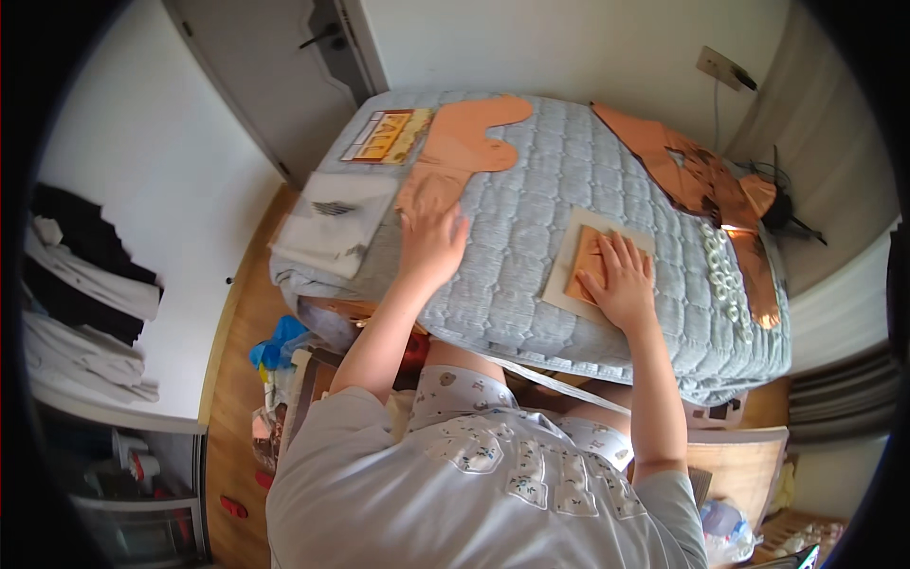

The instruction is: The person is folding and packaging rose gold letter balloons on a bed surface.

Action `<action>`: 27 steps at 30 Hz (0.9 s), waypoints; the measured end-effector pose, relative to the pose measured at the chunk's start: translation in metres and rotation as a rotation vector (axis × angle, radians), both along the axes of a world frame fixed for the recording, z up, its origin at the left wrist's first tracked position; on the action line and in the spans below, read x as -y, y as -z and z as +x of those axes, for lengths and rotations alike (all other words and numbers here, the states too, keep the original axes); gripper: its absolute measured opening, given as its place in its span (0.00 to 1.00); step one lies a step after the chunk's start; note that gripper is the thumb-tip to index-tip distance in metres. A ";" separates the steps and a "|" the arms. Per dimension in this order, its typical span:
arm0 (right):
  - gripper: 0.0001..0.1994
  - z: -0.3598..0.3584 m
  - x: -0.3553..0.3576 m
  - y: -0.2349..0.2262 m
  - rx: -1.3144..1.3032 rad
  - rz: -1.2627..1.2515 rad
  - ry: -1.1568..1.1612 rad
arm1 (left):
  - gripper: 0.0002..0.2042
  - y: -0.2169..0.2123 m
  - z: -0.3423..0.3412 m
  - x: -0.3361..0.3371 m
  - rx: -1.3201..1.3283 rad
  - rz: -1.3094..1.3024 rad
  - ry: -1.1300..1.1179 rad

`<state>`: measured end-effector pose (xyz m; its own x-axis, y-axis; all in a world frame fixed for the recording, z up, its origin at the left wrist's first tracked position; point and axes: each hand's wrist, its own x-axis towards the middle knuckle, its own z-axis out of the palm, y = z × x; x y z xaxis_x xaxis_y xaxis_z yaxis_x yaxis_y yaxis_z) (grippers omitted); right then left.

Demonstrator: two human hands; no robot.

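A flat copper-coloured foil piece with rounded lobes (455,142), which looks like an uninflated balloon, lies on the grey quilted bed cover (517,228). At its near end, my left hand (433,248) rests with fingers stretched out, touching the foil. Farther right, my right hand (623,284) lies flat with fingers somewhat apart on a small orange-brown folded square (586,266). That square sits on a beige sheet (561,283), and my palm hides part of both. Neither hand grips anything that I can see.
At the left lie a clear plastic packet (327,237) and a yellow-and-red printed card (384,137). Crumpled shiny copper foil (678,166), a cluster of pale rings (725,280) and a black stand or cable (782,199) are at the right. A wooden chair (744,465) stands nearby.
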<state>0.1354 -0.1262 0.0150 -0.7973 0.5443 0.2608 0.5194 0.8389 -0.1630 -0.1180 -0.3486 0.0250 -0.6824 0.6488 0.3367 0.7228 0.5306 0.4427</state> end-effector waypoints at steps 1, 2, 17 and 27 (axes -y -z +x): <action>0.37 -0.003 0.001 0.001 -0.016 -0.002 -0.015 | 0.24 0.032 0.008 -0.004 -0.158 -0.102 -0.033; 0.37 -0.004 -0.001 0.006 -0.029 0.008 -0.015 | 0.25 0.051 0.014 -0.011 -0.315 -0.200 -0.061; 0.38 0.003 -0.007 0.007 -0.018 0.005 0.015 | 0.22 -0.057 0.068 0.002 0.389 -0.141 0.097; 0.38 0.002 -0.001 0.011 -0.011 -0.002 0.013 | 0.23 -0.006 0.020 0.001 0.109 -0.319 0.705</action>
<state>0.1377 -0.1248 0.0040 -0.7871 0.5553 0.2686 0.5286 0.8316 -0.1703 -0.0977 -0.3496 0.0312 -0.0918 0.9956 0.0158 0.8979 0.0760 0.4336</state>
